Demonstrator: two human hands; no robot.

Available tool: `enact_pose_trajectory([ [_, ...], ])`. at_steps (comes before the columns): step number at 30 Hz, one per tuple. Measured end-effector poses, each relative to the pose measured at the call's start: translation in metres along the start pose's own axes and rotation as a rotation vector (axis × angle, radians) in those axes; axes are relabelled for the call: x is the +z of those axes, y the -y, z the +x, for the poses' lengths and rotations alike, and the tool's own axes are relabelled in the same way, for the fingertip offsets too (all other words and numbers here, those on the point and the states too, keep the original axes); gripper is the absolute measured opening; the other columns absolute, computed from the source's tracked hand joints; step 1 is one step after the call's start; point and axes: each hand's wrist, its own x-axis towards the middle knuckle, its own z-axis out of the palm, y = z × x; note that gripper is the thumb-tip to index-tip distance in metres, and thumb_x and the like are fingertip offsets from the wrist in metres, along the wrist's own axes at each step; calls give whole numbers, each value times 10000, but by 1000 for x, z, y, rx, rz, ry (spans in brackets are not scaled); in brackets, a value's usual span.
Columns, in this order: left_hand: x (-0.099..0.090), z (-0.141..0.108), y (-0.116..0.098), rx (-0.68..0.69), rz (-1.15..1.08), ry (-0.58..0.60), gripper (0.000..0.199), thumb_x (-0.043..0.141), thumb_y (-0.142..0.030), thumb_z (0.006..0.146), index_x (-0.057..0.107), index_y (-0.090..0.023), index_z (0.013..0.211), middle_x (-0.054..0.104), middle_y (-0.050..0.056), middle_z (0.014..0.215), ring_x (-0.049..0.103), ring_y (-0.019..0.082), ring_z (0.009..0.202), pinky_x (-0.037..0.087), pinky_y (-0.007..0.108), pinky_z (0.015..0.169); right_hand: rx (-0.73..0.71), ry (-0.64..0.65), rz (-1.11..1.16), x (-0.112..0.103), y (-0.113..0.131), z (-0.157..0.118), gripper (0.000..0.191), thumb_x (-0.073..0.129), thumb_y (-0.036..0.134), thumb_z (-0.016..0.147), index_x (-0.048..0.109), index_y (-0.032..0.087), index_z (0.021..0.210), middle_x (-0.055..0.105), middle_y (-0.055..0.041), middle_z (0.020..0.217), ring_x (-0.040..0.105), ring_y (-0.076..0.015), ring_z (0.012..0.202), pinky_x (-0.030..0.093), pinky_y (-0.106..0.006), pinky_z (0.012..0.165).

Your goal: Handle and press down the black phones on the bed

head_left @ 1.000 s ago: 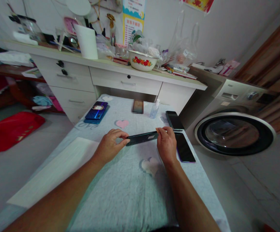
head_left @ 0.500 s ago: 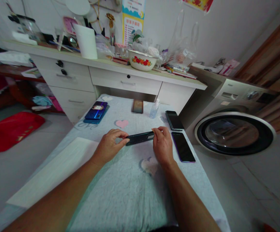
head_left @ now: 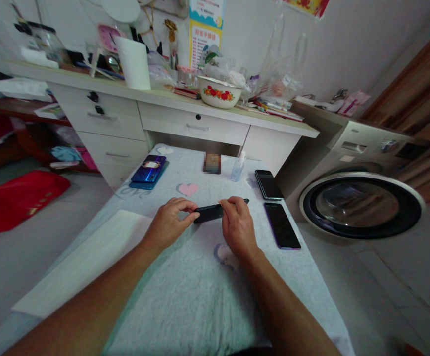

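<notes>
A dark phone (head_left: 210, 213) is held tilted above the cloth-covered table (head_left: 185, 296). My left hand (head_left: 170, 222) pinches its left end between thumb and fingers. Across the phone's right part lies my right hand (head_left: 239, 225), its fingers pressed together at the phone's edge; what is between the fingertips is too small to tell. The phone's right corner sticks out past this hand. To the right lie a purple-edged phone (head_left: 282, 226) and another dark phone (head_left: 268, 185). At the far left of the table sits a blue phone (head_left: 149, 169) on a second blue item.
Behind the held phone stand a clear spray bottle (head_left: 237, 168) and a small brown blurred item (head_left: 212, 163). A pale strip (head_left: 84, 262) lies along the left. Beyond are a white desk (head_left: 196, 121) with a flowered bowl (head_left: 220, 92) and a washing machine (head_left: 359, 198).
My right hand has moved left along the phone, from its right end toward its middle, uncovering the right corner. My left hand keeps its hold.
</notes>
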Motion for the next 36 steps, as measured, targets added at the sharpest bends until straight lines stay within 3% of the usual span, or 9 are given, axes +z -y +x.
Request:
enact_pose_trajectory([
  [20,0,-1,-1,-60,-24,-7,134,650,-331,744,652,-215,813,679,-6,802,633,179,776,477,313,759,-96,82,-13,5,23,0,362,344,137,923,609,236,1149,585,-79,1049,523,-218,989,448,-332,835],
  [36,0,0,-2,-19,-33,-2,113,631,-324,762,657,-214,773,681,-3,782,635,177,758,475,311,739,-184,102,-14,11,28,-2,353,336,184,956,580,252,1203,572,-70,1077,516,-213,980,448,-324,842],
])
